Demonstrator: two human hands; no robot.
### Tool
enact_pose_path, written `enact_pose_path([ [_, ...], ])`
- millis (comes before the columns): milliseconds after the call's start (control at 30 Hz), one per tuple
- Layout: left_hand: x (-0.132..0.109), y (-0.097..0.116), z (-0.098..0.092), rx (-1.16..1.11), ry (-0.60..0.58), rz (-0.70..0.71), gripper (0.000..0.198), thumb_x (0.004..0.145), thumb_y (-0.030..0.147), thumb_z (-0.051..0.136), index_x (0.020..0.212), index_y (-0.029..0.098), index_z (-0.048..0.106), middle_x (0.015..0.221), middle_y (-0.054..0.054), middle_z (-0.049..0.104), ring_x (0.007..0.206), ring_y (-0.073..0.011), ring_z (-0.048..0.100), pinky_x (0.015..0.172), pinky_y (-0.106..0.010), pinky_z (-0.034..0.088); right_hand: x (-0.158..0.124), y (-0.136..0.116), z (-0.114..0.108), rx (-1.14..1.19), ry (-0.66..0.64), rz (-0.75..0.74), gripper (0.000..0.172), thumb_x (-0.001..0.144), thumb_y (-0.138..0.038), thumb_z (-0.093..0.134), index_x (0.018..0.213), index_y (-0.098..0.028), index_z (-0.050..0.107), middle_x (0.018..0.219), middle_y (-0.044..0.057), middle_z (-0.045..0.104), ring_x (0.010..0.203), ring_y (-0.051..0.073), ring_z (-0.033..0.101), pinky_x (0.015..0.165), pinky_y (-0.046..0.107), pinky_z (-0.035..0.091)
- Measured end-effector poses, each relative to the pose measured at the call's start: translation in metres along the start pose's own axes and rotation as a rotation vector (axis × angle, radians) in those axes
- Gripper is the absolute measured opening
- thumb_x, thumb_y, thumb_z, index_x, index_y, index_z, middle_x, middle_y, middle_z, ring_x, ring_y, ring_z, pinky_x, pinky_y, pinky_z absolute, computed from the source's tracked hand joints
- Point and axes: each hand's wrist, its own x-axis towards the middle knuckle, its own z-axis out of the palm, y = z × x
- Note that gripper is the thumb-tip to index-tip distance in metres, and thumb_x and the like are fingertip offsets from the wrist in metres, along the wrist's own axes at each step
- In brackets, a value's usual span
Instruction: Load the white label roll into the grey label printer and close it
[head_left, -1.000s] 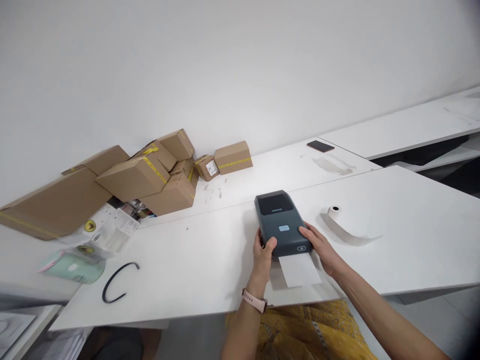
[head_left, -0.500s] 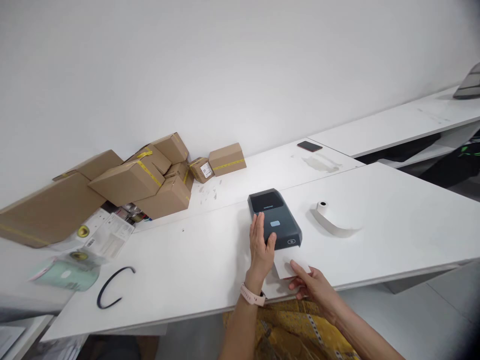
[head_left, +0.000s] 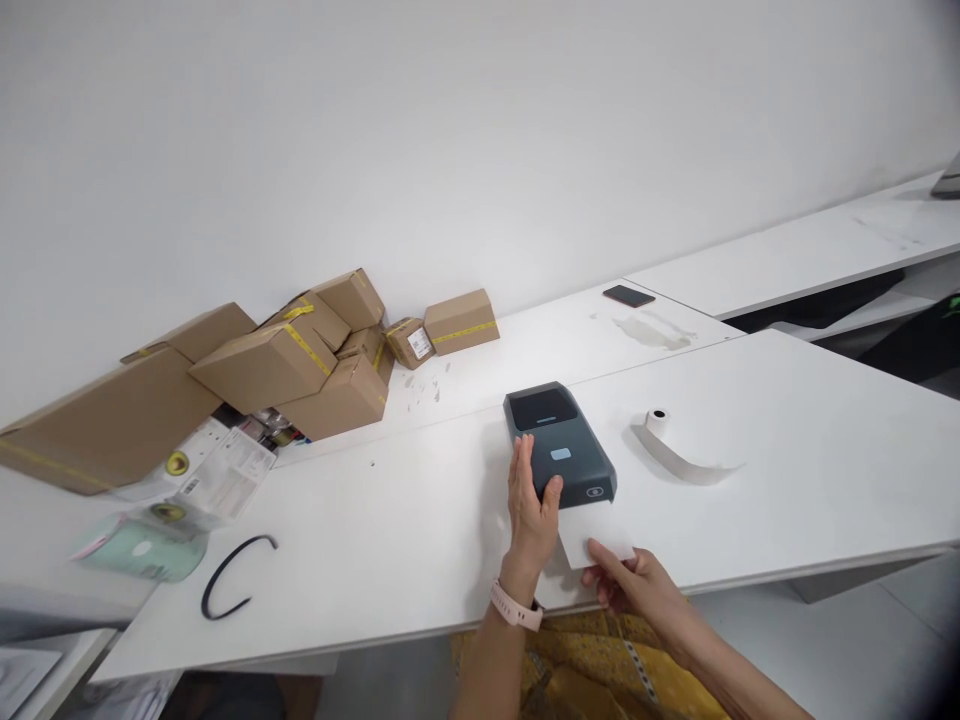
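A dark blue-grey portable printer (head_left: 574,462) with a dark window and a light button lies on the white table in front of me. My left hand (head_left: 534,500) rests along its left side, fingers stretched out and the thumb on its near corner. From the printer's near edge reaches a white paper (head_left: 581,530), its free end pinched between the thumb and fingers of my right hand (head_left: 619,577). Right of the printer stands a small paper roll (head_left: 657,420) with a strip unwound towards the right.
Cardboard boxes (head_left: 262,365) with yellow tape are piled at the left against the wall. Nearer lie clear packets (head_left: 232,470), a mint-green pouch (head_left: 154,548) and a black curved band (head_left: 217,580). A phone (head_left: 628,296) lies at the back of the table (head_left: 390,560).
The view has shifted slightly, moving everything a little to the right in the picture. Both hands keep their places on the printer and the paper.
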Motion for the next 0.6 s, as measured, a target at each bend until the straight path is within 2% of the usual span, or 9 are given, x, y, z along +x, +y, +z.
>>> enact_pose_path([
  [67, -0.006, -0.002, -0.002, -0.045, 0.029, -0.057, 0.061, 0.092, 0.042, 0.053, 0.149, 0.032, 0.033, 0.158, -0.004, 0.032, 0.147, -0.0236, 0.024, 0.121, -0.041, 0.024, -0.005, 0.001, -0.013, -0.137, -0.026, -0.003, 0.065, 0.077, -0.077, 0.052, 0.055, -0.017, 0.063, 0.046, 0.002, 0.055, 0.044, 0.014, 0.049, 0.049, 0.028, 0.04],
  [100, -0.009, -0.005, -0.003, -0.079, 0.054, -0.098, 0.061, 0.092, 0.044, 0.053, 0.149, 0.032, 0.034, 0.158, -0.003, 0.031, 0.147, -0.0237, 0.025, 0.12, -0.039, 0.025, -0.007, -0.002, -0.021, -0.191, 0.019, -0.039, 0.066, 0.079, -0.077, 0.048, 0.05, -0.018, 0.058, 0.043, 0.001, 0.051, 0.043, 0.013, 0.047, 0.049, 0.028, 0.039],
  [167, -0.018, -0.01, -0.005, -0.163, 0.106, -0.193, 0.06, 0.093, 0.048, 0.05, 0.149, 0.031, 0.035, 0.158, -0.002, 0.031, 0.146, -0.0229, 0.026, 0.119, -0.035, 0.028, -0.011, -0.013, -0.036, -0.256, 0.206, -0.173, 0.066, 0.085, -0.074, 0.042, 0.045, -0.021, 0.047, 0.045, 0.001, 0.048, 0.047, 0.014, 0.046, 0.053, 0.028, 0.041],
  [233, -0.026, -0.017, -0.005, -0.233, 0.133, -0.268, 0.058, 0.095, 0.05, 0.045, 0.149, 0.03, 0.036, 0.158, -0.002, 0.032, 0.146, -0.0215, 0.027, 0.119, -0.032, 0.028, -0.009, -0.033, -0.048, -0.296, 0.387, -0.378, 0.06, 0.09, -0.067, 0.039, 0.051, -0.022, 0.048, 0.057, 0.003, 0.056, 0.059, 0.017, 0.053, 0.062, 0.03, 0.045],
  [300, -0.033, -0.021, -0.004, -0.266, 0.137, -0.303, 0.057, 0.096, 0.051, 0.042, 0.148, 0.028, 0.038, 0.158, -0.001, 0.032, 0.147, -0.0207, 0.026, 0.12, -0.032, 0.026, 0.001, -0.055, -0.053, -0.379, 0.454, -0.612, 0.049, 0.094, -0.06, 0.038, 0.07, -0.023, 0.06, 0.084, 0.006, 0.066, 0.084, 0.022, 0.06, 0.078, 0.034, 0.048],
  [367, -0.039, -0.024, -0.003, -0.284, 0.139, -0.305, 0.057, 0.096, 0.051, 0.042, 0.148, 0.028, 0.039, 0.158, -0.001, 0.031, 0.147, -0.0205, 0.025, 0.12, -0.033, 0.025, 0.017, -0.073, -0.052, -0.516, 0.407, -0.8, 0.041, 0.097, -0.054, 0.036, 0.102, -0.027, 0.066, 0.118, 0.007, 0.063, 0.113, 0.026, 0.054, 0.098, 0.042, 0.043],
  [433, -0.043, -0.028, -0.003, -0.323, 0.144, -0.3, 0.056, 0.097, 0.051, 0.04, 0.148, 0.028, 0.039, 0.159, 0.0, 0.03, 0.147, -0.0203, 0.025, 0.121, -0.033, 0.025, 0.035, -0.082, -0.047, -0.664, 0.308, -0.892, 0.041, 0.099, -0.048, 0.033, 0.128, -0.032, 0.057, 0.141, 0.005, 0.049, 0.132, 0.026, 0.041, 0.109, 0.047, 0.035],
  [500, -0.046, -0.034, -0.003, -0.386, 0.141, -0.291, 0.055, 0.098, 0.051, 0.037, 0.148, 0.029, 0.039, 0.159, 0.0, 0.03, 0.146, -0.0209, 0.027, 0.119, -0.034, 0.029, 0.05, -0.083, -0.042, -0.776, 0.218, -0.924, 0.043, 0.1, -0.044, 0.03, 0.138, -0.035, 0.048, 0.151, 0.002, 0.039, 0.139, 0.025, 0.031, 0.113, 0.05, 0.031],
  [600, -0.051, -0.047, -0.004, -0.485, 0.12, -0.277, 0.054, 0.099, 0.051, 0.032, 0.147, 0.028, 0.04, 0.157, -0.001, 0.034, 0.144, -0.0227, 0.032, 0.116, -0.038, 0.034, 0.064, -0.074, -0.039, -0.877, 0.17, -0.961, 0.043, 0.101, -0.041, 0.03, 0.141, -0.037, 0.044, 0.155, 0.001, 0.032, 0.144, 0.026, 0.023, 0.115, 0.052, 0.029],
])
